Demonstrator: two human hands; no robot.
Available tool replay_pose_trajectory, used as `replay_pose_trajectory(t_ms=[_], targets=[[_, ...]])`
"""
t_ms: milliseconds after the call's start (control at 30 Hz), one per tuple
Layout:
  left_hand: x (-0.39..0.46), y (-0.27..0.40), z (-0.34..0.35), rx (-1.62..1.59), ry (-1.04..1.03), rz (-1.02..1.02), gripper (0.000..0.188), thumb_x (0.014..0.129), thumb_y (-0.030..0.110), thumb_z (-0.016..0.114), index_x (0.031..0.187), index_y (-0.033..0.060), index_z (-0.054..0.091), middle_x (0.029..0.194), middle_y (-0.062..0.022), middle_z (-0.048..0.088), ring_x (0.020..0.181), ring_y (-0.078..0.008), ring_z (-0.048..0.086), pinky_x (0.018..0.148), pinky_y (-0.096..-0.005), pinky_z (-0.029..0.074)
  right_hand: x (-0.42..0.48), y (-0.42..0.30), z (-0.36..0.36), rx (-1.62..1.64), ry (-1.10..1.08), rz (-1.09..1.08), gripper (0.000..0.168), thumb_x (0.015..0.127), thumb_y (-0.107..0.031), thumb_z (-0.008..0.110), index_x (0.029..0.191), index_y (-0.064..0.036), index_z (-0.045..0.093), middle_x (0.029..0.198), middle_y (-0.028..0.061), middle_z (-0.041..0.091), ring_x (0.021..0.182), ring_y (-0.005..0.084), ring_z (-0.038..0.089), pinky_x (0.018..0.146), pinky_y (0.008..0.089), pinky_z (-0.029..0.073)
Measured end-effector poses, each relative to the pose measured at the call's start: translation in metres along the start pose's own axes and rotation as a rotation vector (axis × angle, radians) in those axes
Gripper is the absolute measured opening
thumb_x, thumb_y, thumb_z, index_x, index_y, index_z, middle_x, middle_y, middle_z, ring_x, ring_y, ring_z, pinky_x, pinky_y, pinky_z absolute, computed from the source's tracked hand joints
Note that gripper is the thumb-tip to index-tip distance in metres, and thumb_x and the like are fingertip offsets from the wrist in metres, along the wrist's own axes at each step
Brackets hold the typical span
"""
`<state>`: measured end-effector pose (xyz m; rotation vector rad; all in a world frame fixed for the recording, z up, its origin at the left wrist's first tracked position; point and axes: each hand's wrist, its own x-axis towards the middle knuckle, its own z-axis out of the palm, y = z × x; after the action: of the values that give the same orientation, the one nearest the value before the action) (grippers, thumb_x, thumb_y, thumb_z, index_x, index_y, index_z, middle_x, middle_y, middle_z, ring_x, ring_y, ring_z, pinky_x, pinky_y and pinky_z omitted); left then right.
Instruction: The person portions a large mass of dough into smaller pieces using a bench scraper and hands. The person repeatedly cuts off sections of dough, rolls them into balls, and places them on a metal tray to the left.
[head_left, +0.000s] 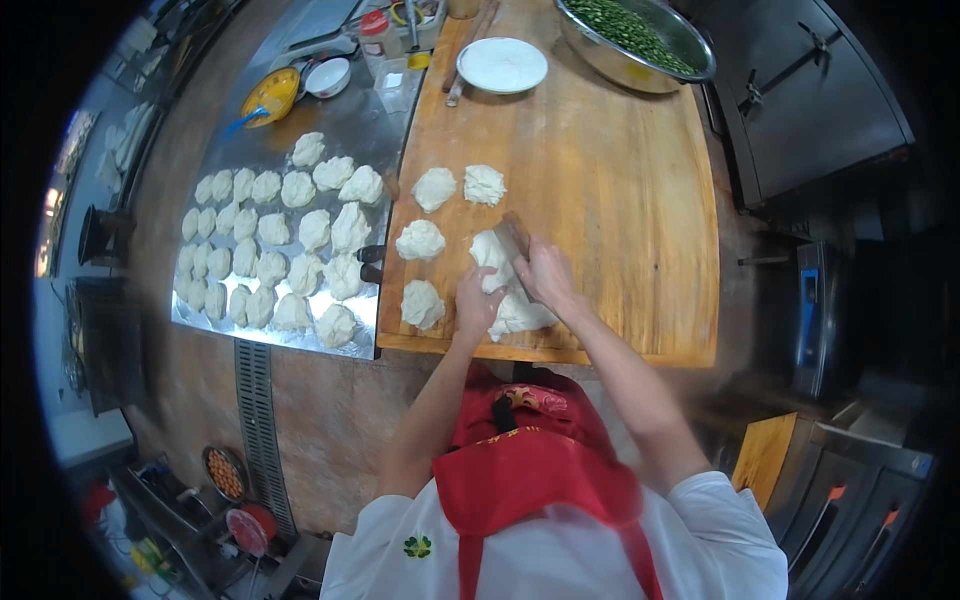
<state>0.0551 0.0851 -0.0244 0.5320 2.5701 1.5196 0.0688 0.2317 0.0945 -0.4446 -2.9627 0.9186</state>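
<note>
My right hand (550, 274) grips a dough scraper (513, 244), whose blade stands edge-down along a lump of white dough (489, 251) near the front of the wooden work table (615, 217). On the left side of that lump rests my left hand (478, 298), its fingers curled against the dough. A further mass of dough (521, 315) lies between my wrists, close to the table's front edge; whether it still joins the lump is hidden by my hands and the blade. Loose dough pieces, such as one round piece (420, 240), sit left of my hands.
Rows of dough pieces (305, 274) cover much of the adjoining steel table (360, 289). Farther back are a white plate (502, 65), a steel bowl of chopped greens (630, 34), a yellow bowl (270, 96) and a red-lidded jar (380, 41). A steel cabinet (817, 97) stands right.
</note>
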Motion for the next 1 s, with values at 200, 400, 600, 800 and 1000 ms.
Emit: replay_pose_trajectory(t_ms=[200, 400, 600, 800, 1000], targets=[[-0.014, 0.017, -0.003, -0.012, 0.067, -0.094, 0.035, 0.069, 0.003, 0.070, 0.102, 0.0064, 0.060, 0.096, -0.0135, 0.057, 0.086, -0.0336, 0.053, 0.077, -0.0412, 0.042, 0.027, 0.000, 0.046, -0.030, -0.065, 0.068, 0.024, 0.075, -0.011, 0.058, 0.088, 0.009, 0.055, 0.083, 0.0292, 0.062, 0.076, 0.0427, 0.062, 0.070, 0.0487, 0.050], [-0.016, 0.013, -0.007, -0.010, 0.097, -0.120, 0.031, 0.074, 0.009, 0.070, 0.102, 0.0047, 0.059, 0.091, -0.0143, 0.057, 0.084, -0.0323, 0.055, 0.074, -0.0398, 0.045, 0.051, 0.000, 0.070, -0.096, 0.042, 0.034, 0.025, 0.077, -0.017, 0.059, 0.086, 0.007, 0.058, 0.079, 0.0284, 0.062, 0.075, 0.0429, 0.062, 0.069, 0.0494, 0.049], [-0.040, 0.005, -0.012, -0.044, -0.011, -0.123, 0.045, 0.076, 0.021, 0.071, 0.115, 0.0056, 0.055, 0.111, -0.0202, 0.052, 0.100, -0.0350, 0.052, 0.086, -0.0403, 0.044, 0.060, 0.011, 0.041, -0.107, 0.016, -0.049, 0.021, 0.078, -0.016, 0.059, 0.089, 0.002, 0.058, 0.083, 0.0251, 0.063, 0.076, 0.0417, 0.062, 0.068, 0.0484, 0.049], [0.000, 0.043, -0.045, 0.377, -0.038, 0.040, 0.100, 0.066, 0.047, 0.077, 0.145, 0.0142, 0.024, 0.144, -0.0323, 0.018, 0.135, -0.0469, 0.012, 0.105, -0.0581, 0.022, 0.001, -0.029, -0.099, 0.256, 0.325, -0.063, 0.024, 0.080, -0.015, 0.061, 0.099, 0.000, 0.059, 0.081, 0.0228, 0.063, 0.073, 0.0370, 0.064, 0.065, 0.0425, 0.050], [0.059, 0.008, -0.013, 0.517, -0.232, -0.047, 0.093, 0.062, 0.042, 0.079, 0.137, 0.0051, 0.038, 0.137, -0.0232, 0.040, 0.133, -0.0381, 0.029, 0.103, -0.0477, 0.031, -0.076, 0.026, -0.065, 0.082, 0.148, 0.018, 0.021, 0.079, -0.015, 0.061, 0.090, 0.003, 0.056, 0.079, 0.0247, 0.062, 0.073, 0.0402, 0.062, 0.063, 0.0449, 0.049]])
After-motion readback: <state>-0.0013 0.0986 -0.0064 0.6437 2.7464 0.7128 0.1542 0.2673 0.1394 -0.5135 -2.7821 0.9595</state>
